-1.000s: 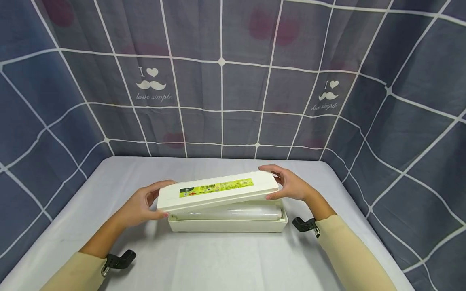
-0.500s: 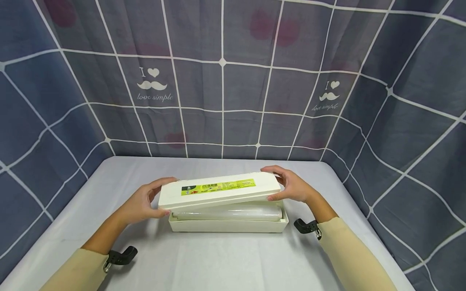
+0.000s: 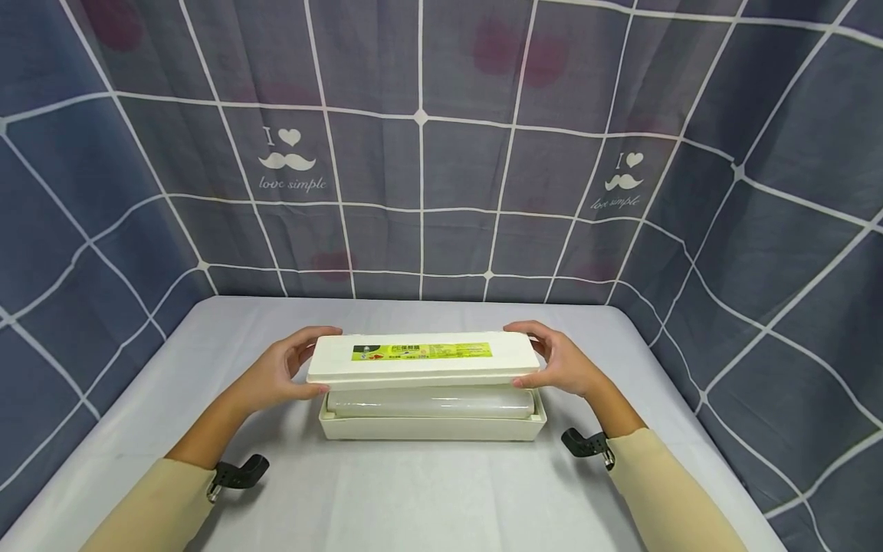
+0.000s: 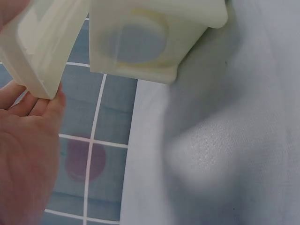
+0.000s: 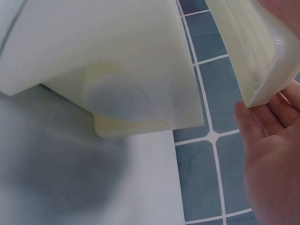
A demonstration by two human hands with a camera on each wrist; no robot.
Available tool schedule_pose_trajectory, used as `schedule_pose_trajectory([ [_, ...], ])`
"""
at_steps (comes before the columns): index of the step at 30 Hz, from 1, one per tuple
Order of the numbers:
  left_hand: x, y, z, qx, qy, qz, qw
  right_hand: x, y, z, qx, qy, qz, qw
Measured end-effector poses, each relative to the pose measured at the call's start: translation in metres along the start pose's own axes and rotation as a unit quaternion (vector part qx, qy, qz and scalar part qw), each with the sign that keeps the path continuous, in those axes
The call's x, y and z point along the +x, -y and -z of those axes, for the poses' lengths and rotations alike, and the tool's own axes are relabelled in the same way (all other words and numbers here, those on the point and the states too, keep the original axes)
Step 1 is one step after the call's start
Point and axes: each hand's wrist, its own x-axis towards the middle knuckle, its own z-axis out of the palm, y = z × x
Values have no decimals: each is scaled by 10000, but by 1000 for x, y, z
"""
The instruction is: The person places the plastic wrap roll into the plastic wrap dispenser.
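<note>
A long white lid [image 3: 421,372] with a green and yellow label is held level above the white plastic-wrap box [image 3: 431,429]. My left hand [image 3: 279,372] grips the lid's left end, thumb at the front edge and fingers behind. At the other end my right hand [image 3: 562,364] grips it the same way. Inside the box lies a roll of plastic wrap [image 3: 431,402], its back part hidden under the lid. Both wrist views show a gap between the lid [image 4: 42,61] and the end wall of the box [image 5: 145,93].
The box stands on a table with a white cloth [image 3: 428,498]. Dark checked curtains [image 3: 455,169] with white lines hang behind and on both sides. A black strap [image 3: 237,471] is worn at the left wrist, another black strap [image 3: 585,443] at the right.
The lid's left end has come up and the right end has dropped slightly, so the tilted lid is now level. It has shifted a little right with both hands. The box has stayed put.
</note>
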Motion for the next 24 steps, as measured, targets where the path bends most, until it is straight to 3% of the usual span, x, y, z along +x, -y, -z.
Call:
schedule_pose_trajectory([
  [8, 4, 3, -2, -74, 138, 218, 9996, -14, -4, -4, 13, -180, -71, 9998],
  [18, 5, 7, -6, -317, 436, 100, 9985, -25, -11, -7, 78, -186, -195, 9996],
  [24, 4, 6, -9, -297, 427, 323, 9981, -30, -12, -10, 107, -156, -241, 9995],
])
